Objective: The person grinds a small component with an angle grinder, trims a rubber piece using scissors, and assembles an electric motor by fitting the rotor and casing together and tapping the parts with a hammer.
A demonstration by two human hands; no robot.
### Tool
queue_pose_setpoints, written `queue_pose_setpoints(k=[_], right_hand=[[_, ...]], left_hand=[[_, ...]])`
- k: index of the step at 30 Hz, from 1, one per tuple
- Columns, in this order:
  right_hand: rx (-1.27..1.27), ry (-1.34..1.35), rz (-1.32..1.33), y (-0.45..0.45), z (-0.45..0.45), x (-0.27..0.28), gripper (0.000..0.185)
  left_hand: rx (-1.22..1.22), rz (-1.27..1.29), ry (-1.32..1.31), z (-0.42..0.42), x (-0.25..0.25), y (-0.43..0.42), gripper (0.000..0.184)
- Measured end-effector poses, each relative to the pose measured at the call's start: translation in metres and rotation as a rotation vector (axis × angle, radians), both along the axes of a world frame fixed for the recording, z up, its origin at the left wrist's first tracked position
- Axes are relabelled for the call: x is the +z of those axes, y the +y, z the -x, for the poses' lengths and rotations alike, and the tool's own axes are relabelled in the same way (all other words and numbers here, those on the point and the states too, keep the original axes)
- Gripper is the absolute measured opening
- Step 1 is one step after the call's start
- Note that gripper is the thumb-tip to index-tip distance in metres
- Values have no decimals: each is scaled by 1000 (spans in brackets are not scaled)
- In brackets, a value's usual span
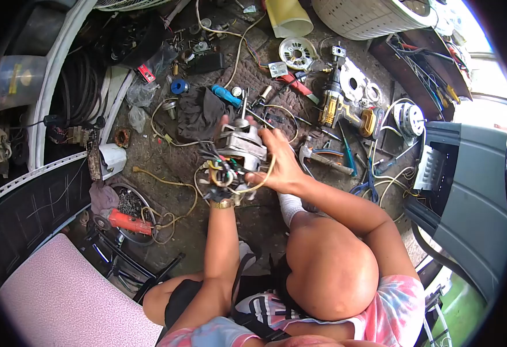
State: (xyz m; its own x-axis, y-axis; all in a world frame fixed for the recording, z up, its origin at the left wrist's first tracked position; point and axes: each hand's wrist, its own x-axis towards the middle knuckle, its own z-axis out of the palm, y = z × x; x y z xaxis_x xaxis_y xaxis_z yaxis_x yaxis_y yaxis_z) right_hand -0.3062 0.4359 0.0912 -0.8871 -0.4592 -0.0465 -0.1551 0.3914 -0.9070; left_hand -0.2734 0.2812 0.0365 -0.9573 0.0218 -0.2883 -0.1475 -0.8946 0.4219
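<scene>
A metal motor [243, 143] with a shaft pointing up and a bundle of coloured wires is held off the floor near the middle of the view. My right hand [280, 162] wraps round its right side, fingers spread over the housing. My left hand [224, 128] is mostly hidden behind the motor and wires; only fingertips show at its top, and a gold watch [221, 203] sits on that wrist. A pale cable loops from the motor past my right thumb. Just behind it lie a dark cloth [204, 115] and a blue-handled screwdriver [226, 96].
A yellow cordless drill [346, 110], a hammer [322, 160] and a white fan motor [409, 118] lie to the right. A red angle grinder [129, 221] is at the lower left. A grey plastic casing [473, 173] stands at far right, a tool box [421, 69] behind it.
</scene>
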Motion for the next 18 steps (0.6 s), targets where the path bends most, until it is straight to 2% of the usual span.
queue_pose_setpoints(k=[1, 7, 8, 11, 14, 16, 17, 18], right_hand=[[-23, 67, 46, -3, -3, 9, 86], [-12, 86, -159, 2, -11, 32, 82], [-68, 145, -93, 3, -14, 33, 81], [-69, -40, -109, 11, -16, 24, 80], [-5, -16, -84, 15, -24, 29, 79], [36, 12, -134, 15, -25, 40, 79], [51, 66, -191, 10, -27, 44, 79], [65, 102, -196, 6, -30, 45, 80]], left_hand=[[13, -73, 90, -1, 2, 6, 67], [29, -40, 44, -11, 17, 24, 63], [29, -31, 30, -15, 21, 26, 63], [38, -33, -3, -30, 24, 19, 62], [-1, -40, 19, -39, 0, 2, 65], [-167, 791, 281, -40, -6, 0, 65], [-166, 1166, 392, -40, -4, 0, 65], [-141, 1398, 420, -39, -3, 2, 61]])
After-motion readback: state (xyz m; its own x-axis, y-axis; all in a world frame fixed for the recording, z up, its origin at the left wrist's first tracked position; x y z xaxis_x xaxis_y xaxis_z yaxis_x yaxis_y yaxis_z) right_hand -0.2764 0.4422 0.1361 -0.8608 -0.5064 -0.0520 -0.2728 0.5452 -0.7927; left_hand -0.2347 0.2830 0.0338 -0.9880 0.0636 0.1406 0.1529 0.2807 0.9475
